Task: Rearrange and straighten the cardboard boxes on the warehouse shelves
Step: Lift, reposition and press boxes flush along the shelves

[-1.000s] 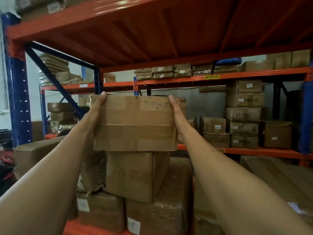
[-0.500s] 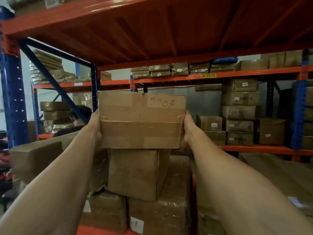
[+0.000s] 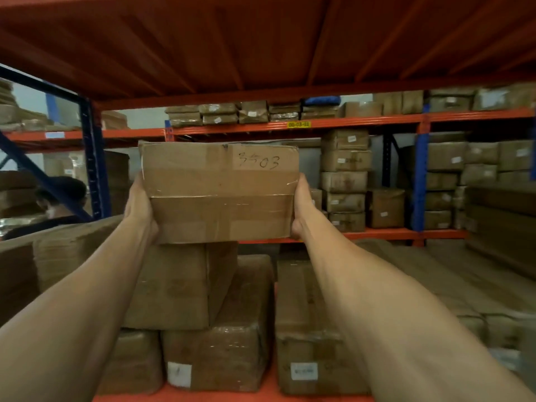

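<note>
A taped cardboard box marked "3503" sits at the top of a stack on the orange shelf. My left hand presses its left side and my right hand grips its right side. Its bottom edge meets a plain box underneath; whether it rests on it or hovers I cannot tell. Lower down are a wrapped box with a white label and another wrapped box on the left.
A long labelled box lies right of the stack, flat cartons beyond it, and a large carton to the left. The orange deck above hangs low. A person's head shows behind the blue upright. The far rack holds several boxes.
My hands slid from the top box's upper sides down to its lower sides. The box shifted right and now juts past the box below. The view moved in and to the right.
</note>
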### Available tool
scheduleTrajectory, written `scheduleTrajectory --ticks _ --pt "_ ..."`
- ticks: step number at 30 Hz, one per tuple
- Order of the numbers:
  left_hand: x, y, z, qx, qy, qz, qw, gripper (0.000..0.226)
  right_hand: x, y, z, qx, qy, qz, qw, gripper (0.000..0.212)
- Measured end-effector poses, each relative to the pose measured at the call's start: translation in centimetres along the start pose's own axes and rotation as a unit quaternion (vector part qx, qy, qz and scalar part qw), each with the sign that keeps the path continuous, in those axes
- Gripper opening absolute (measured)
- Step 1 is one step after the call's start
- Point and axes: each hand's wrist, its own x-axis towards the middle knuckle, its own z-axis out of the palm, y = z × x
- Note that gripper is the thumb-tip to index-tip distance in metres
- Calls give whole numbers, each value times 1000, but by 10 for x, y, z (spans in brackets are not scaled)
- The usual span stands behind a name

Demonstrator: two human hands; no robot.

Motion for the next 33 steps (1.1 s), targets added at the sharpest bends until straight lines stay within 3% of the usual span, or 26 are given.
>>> scheduleTrajectory --ticks 2,7,13,18,21,25,27,30,33 --pt "-16 -5 28 -5 -16 -16 1000 71 -12 -17 -28 8 20 -11 1000 73" --pt "-73 -39 119 -42 -69 -22 996 65 -48 -72 -122 -15 83 -43 996 77" --pt "-152 -108 231 -85 -136 -109 981 86 -104 -130 -262 -64 185 -96 976 72" --pt "-214 -181 307 -117 -163 -184 962 92 -146 -147 -372 -75 213 -85 970 70" --pt "-246 -232 337 -74 -165 -216 960 99 -161 -136 -435 -78 280 -67 955 67" --pt "-273 -265 362 62 -65 -176 980 98 -159 -122 -482 -66 435 -82 894 83" --pt "-280 -270 368 58 -30 -130 989 91 -155 -122 -481 -65 520 -93 847 90" --pt "-289 -277 368 67 -35 -57 996 90 -147 -122 -474 -130 629 -124 756 88" --pt "-301 -282 373 102 -39 29 994 81 -138 -123 -475 -197 675 -157 694 77"
